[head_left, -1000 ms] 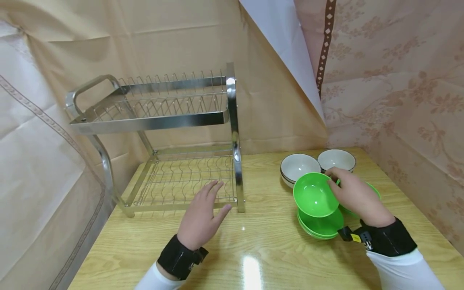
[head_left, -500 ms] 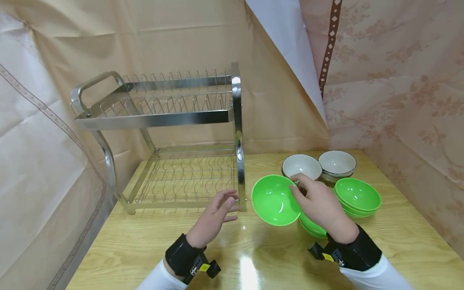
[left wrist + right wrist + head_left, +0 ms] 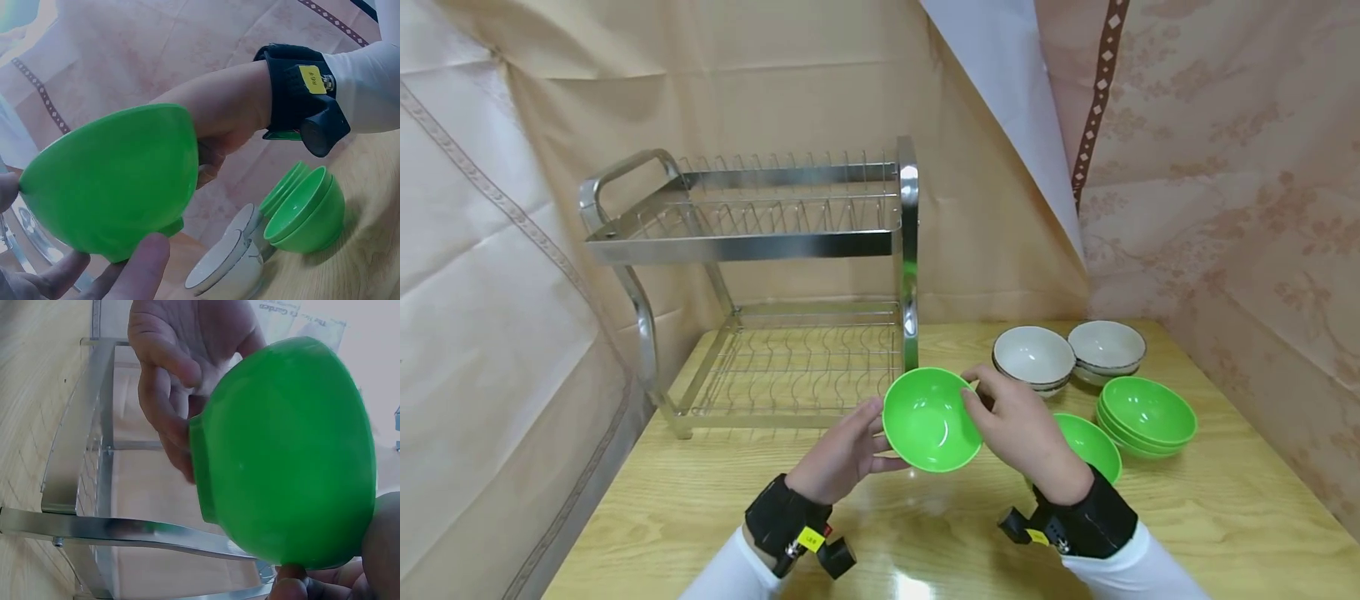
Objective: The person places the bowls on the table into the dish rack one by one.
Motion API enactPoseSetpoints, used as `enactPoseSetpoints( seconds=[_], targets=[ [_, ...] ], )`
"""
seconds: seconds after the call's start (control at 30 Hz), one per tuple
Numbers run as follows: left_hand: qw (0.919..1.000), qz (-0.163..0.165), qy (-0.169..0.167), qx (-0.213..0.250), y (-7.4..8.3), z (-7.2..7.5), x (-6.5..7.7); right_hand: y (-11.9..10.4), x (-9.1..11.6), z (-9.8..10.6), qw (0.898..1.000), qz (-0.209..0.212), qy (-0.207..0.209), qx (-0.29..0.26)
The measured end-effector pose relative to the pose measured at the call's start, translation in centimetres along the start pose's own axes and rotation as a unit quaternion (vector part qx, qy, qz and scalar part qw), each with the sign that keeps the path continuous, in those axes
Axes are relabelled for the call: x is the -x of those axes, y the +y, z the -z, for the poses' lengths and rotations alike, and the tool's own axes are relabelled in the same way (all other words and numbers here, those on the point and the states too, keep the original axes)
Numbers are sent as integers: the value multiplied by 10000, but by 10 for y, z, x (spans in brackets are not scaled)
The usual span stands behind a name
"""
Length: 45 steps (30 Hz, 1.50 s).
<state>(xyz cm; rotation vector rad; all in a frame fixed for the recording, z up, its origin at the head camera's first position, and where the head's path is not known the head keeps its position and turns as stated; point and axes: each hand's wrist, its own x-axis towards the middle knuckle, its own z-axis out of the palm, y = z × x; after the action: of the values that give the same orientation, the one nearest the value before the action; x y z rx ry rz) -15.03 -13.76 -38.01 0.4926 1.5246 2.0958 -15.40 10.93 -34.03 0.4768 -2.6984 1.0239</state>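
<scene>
Green bowl [image 3: 932, 421] is in the air over the table [image 3: 655, 500], just in front of the right end of the two-tier rack [image 3: 745, 247], tilted so its hollow faces the person. Right hand [image 3: 1018, 425] pinches the bowl's right rim, thumb inside, fingers outside; a hold that, I judge, leaves the base free. Left hand [image 3: 842, 454] has spread, loosely bent fingers below and behind the bowl, thumb at the left rim, apparently to steady it; relaxed rather than clenched. Rack stands along the table's left and back edges. Green stack [image 3: 1150, 412] sits nested near the right edge, probably to save room; a further green bowl [image 3: 1086, 446] is partly hidden by the right wrist. White bowls [image 3: 1033, 357], two stacks, stand by the back right corner, clear of both arms.
</scene>
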Motion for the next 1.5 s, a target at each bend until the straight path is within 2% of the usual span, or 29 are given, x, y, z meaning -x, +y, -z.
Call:
enactPoseSetpoints(
  seconds=[0.23,0.4,0.53,0.67,0.8,0.93,1.07,1.17,1.27,1.5],
  targets=[
    [9998,51,-171,0,1,5,-4,5,-3,-4,9999,51,124,56],
    [9998,145,-81,93,2,8,-6,7,-6,-8,9998,26,-5,184],
    [9998,180,35,-11,2,10,-6,11,-9,-13,9995,68,-112,302],
    [9991,210,292,-227,3,14,-3,14,-10,-17,9995,87,-223,204],
    [9960,114,777,-432,8,22,6,14,-10,-22,9991,78,-400,129],
    [9897,-12,1320,-555,18,32,17,9,-9,-29,9983,-31,-565,146],
    [9782,-172,1963,-661,26,41,22,4,-5,-39,9968,29,-749,265],
    [9671,-310,2400,-786,29,49,21,2,-1,-48,9937,389,-935,475],
    [9575,-333,2697,-971,29,56,17,0,4,-57,9874,863,-1117,716],
    [9435,-80,3016,-1374,32,70,-5,-11,13,-78,9693,1640,-1578,935]
  ],
)
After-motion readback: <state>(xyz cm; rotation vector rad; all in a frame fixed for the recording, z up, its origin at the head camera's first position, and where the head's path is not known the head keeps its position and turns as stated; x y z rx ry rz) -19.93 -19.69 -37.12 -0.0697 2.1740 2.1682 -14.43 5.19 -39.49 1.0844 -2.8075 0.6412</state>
